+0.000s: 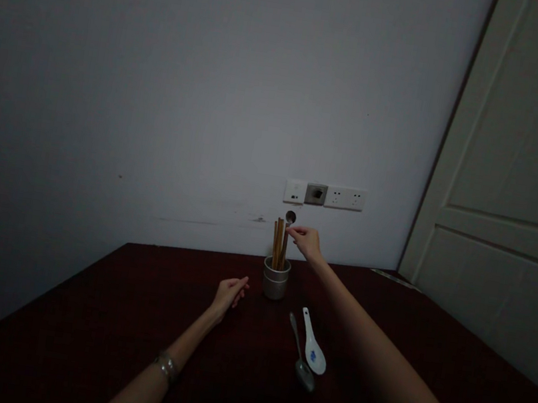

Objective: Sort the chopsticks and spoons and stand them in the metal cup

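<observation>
A metal cup [274,286] stands upright on the table, with several wooden chopsticks [277,243] rising out of it. Beside them a small metal spoon [291,217] shows its bowl above the cup. My right hand [307,241] reaches in from the right, thumb and finger pinched on this spoon just below its bowl. Left of the cup, my left hand [228,295] hovers low, its fingers loosely curled and thumb apart, with nothing in it. Nearer to me lie a white ceramic spoon [314,347] with a blue mark and a larger metal spoon [303,370], side by side.
The dark red table [142,304] meets a pale wall [213,99] at the back. Sockets and switches [345,198] sit on the wall above the cup. A panelled door [517,164] stands at the right, and a thin strip [396,279] lies near the back right corner.
</observation>
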A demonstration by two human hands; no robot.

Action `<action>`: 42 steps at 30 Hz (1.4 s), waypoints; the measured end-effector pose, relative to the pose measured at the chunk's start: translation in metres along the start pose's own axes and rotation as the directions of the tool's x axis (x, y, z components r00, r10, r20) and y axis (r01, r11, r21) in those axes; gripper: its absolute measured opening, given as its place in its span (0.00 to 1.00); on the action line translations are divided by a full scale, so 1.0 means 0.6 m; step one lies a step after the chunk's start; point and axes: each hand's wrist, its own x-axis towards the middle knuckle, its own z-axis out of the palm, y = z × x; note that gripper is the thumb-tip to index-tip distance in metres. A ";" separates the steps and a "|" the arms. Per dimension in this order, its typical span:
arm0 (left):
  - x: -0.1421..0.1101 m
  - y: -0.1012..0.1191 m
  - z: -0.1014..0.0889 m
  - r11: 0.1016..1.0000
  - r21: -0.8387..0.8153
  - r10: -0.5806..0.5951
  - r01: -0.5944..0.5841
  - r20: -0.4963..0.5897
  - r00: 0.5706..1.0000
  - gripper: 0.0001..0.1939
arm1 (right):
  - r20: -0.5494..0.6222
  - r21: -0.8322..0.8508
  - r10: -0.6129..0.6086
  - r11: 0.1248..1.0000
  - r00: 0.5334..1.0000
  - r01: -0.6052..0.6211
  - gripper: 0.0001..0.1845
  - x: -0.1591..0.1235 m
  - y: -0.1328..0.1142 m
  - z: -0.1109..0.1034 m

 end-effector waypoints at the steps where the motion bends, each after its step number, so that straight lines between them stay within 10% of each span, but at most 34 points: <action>1: 0.000 -0.001 0.000 1.000 0.014 0.004 -0.004 0.004 1.000 0.25 | 0.009 -0.017 0.005 1.000 1.000 -0.005 0.18 -0.004 0.005 0.006; 42: 0.003 -0.011 0.002 0.986 0.146 0.064 -0.075 0.079 0.995 0.26 | 0.176 -0.364 0.166 0.927 0.970 -0.092 0.11 -0.040 0.070 0.068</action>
